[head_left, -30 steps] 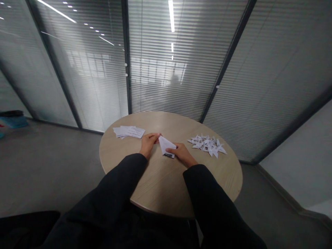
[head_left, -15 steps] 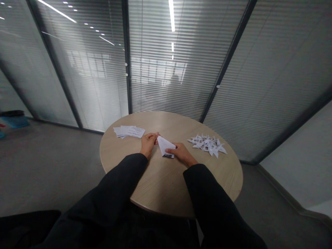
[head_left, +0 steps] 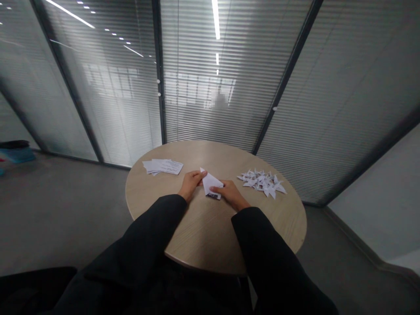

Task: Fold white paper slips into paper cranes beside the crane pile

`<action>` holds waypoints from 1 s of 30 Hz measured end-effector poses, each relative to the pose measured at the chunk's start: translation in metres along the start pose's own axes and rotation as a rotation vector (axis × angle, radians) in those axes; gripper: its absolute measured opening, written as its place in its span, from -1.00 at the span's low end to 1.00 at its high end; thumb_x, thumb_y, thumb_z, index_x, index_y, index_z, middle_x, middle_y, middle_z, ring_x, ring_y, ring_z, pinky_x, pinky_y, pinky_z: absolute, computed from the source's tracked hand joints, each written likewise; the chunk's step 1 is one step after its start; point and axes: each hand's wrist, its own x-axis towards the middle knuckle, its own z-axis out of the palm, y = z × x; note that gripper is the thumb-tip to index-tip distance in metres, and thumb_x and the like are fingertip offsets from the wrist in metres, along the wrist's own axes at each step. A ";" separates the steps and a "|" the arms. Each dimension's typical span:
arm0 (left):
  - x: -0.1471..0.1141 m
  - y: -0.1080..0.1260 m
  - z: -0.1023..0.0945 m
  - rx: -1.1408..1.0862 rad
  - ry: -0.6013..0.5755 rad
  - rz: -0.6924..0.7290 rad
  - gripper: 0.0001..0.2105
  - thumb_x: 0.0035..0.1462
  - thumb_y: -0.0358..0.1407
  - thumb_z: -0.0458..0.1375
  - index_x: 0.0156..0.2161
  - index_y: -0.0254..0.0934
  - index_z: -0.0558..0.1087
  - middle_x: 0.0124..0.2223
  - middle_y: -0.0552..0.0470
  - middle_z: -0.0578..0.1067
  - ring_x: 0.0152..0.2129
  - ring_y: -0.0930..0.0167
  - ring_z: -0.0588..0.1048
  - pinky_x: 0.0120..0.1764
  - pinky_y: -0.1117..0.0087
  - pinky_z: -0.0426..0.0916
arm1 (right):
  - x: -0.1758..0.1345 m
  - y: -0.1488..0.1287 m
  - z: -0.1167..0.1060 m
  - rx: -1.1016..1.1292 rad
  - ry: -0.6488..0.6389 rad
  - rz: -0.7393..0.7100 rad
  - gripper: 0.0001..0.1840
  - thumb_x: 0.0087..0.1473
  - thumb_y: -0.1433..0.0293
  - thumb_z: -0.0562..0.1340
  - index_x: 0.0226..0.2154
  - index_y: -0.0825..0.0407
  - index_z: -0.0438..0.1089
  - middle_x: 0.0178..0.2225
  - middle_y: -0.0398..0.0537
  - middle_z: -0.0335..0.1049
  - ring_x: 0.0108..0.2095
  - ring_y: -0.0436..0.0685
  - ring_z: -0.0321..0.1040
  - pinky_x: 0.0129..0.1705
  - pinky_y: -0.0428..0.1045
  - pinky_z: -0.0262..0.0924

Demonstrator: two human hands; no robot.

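A folded sheet of white paper is held between my two hands over the middle of the round table. Its top comes to a point, and a dark printed patch shows along its lower edge. My left hand pinches the upper left edge near the point. The right side is gripped by my right hand, its thumb lying across the front of the paper and its other fingers mostly hidden behind.
Flat printed paper slips lie overlapping at the table's back left. On the right is a heap of folded white paper cranes. A glass partition with blinds stands behind the table. A blue-lined bin is at far left.
My left thumb and fingers have shifted slightly right and down onto the paper's upper left edge, leaving the point exposed. My right hand stays nearly where it was.
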 end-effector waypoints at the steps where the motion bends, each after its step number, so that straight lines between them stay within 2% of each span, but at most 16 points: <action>1: -0.001 0.000 0.000 0.027 -0.019 -0.003 -0.61 -0.27 -0.06 0.35 -0.51 -0.40 0.47 -0.54 0.03 0.44 -0.58 0.49 0.40 -0.42 0.43 0.32 | 0.000 0.001 0.000 -0.002 -0.001 0.000 -0.59 -0.29 0.22 0.39 -0.40 0.21 0.50 -0.52 -0.06 0.43 -0.53 0.03 0.26 -0.47 -0.07 0.09; 4: -0.002 -0.001 0.000 0.080 -0.026 0.040 -0.62 -0.23 -0.05 0.32 -0.54 -0.39 0.45 -0.58 0.06 0.40 -0.62 0.51 0.34 -0.48 0.47 0.25 | 0.001 0.001 0.001 0.016 -0.020 0.003 -0.57 -0.29 0.21 0.39 -0.39 0.21 0.50 -0.50 -0.05 0.44 -0.52 0.05 0.28 -0.46 -0.06 0.11; 10: -0.002 0.000 0.001 0.138 0.049 0.152 -0.62 -0.17 -0.03 0.28 -0.61 -0.36 0.39 -0.64 0.13 0.30 -0.68 0.55 0.24 -0.58 0.51 0.11 | 0.001 -0.001 0.002 0.024 -0.008 -0.010 -0.53 -0.28 0.22 0.39 -0.32 0.22 0.51 -0.47 -0.01 0.46 -0.49 0.07 0.31 -0.38 -0.02 0.16; 13: -0.003 0.000 0.003 0.107 0.050 0.123 -0.63 -0.19 -0.03 0.30 -0.58 -0.37 0.42 -0.62 0.10 0.34 -0.65 0.53 0.28 -0.55 0.50 0.17 | 0.000 -0.002 0.001 0.030 -0.013 -0.007 -0.52 -0.27 0.21 0.38 -0.30 0.23 0.51 -0.46 -0.01 0.47 -0.48 0.08 0.32 -0.38 -0.02 0.17; 16: -0.005 0.001 0.004 0.052 -0.026 0.029 -0.62 -0.24 -0.04 0.33 -0.51 -0.38 0.48 -0.54 0.04 0.44 -0.59 0.48 0.38 -0.45 0.44 0.28 | -0.001 -0.001 0.000 0.040 -0.001 0.002 -0.54 -0.29 0.20 0.39 -0.34 0.22 0.52 -0.46 -0.02 0.47 -0.48 0.08 0.32 -0.39 -0.03 0.17; 20: -0.005 -0.001 0.003 0.066 -0.112 -0.040 -0.59 -0.25 -0.03 0.34 -0.46 -0.41 0.51 -0.49 -0.04 0.50 -0.54 0.44 0.42 -0.37 0.39 0.33 | -0.001 0.000 0.000 0.074 0.010 0.011 -0.55 -0.31 0.22 0.40 -0.35 0.20 0.52 -0.44 -0.02 0.49 -0.47 0.09 0.34 -0.37 -0.02 0.18; 26: -0.003 -0.003 0.001 0.199 -0.079 0.066 -0.58 -0.19 0.02 0.29 -0.52 -0.41 0.50 -0.60 0.03 0.43 -0.65 0.49 0.32 -0.54 0.46 0.20 | -0.001 -0.002 0.002 0.083 0.007 0.024 -0.54 -0.31 0.23 0.40 -0.34 0.21 0.52 -0.44 0.00 0.49 -0.47 0.09 0.35 -0.36 -0.01 0.18; 30: -0.001 -0.004 0.001 0.211 -0.059 0.073 -0.59 -0.18 0.01 0.29 -0.54 -0.40 0.49 -0.61 0.04 0.42 -0.65 0.50 0.32 -0.54 0.47 0.18 | -0.001 -0.001 0.002 0.092 0.015 0.021 -0.53 -0.31 0.24 0.40 -0.31 0.21 0.52 -0.43 0.01 0.50 -0.47 0.08 0.35 -0.35 -0.01 0.18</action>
